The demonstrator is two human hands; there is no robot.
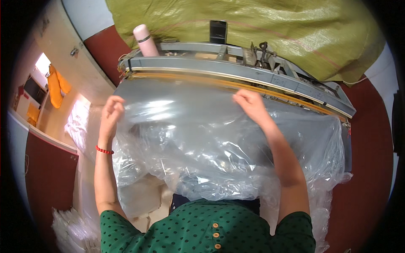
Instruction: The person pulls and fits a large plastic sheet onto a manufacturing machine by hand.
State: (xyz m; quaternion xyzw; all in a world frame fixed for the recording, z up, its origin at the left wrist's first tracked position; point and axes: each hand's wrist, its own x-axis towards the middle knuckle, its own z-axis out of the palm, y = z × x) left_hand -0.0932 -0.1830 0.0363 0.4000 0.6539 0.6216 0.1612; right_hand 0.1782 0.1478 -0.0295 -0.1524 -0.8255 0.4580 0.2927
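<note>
A wide sheet of clear plastic film (198, 139) spreads over the grey worktop of a long machine and hangs in folds over its near edge. At the sheet's left side my left hand (112, 113), with a red bead bracelet on the wrist, is closed in a pinch on the film. Further right, close to the machine's front bar, my right hand (252, 105) pinches the film between thumb and fingers. Between the two hands the film looks fairly smooth and shiny. A grey metal bar (244, 72) with yellowish strips below it runs along the back of the worktop.
A pink bottle (145, 40) and a dark phone (218, 31) stand behind the bar. Metal fittings (263, 55) sit on the machine's frame. A green-yellow woven sheet (270, 25) hangs behind. Stacked clear plastic (71, 232) lies at lower left, near an open doorway.
</note>
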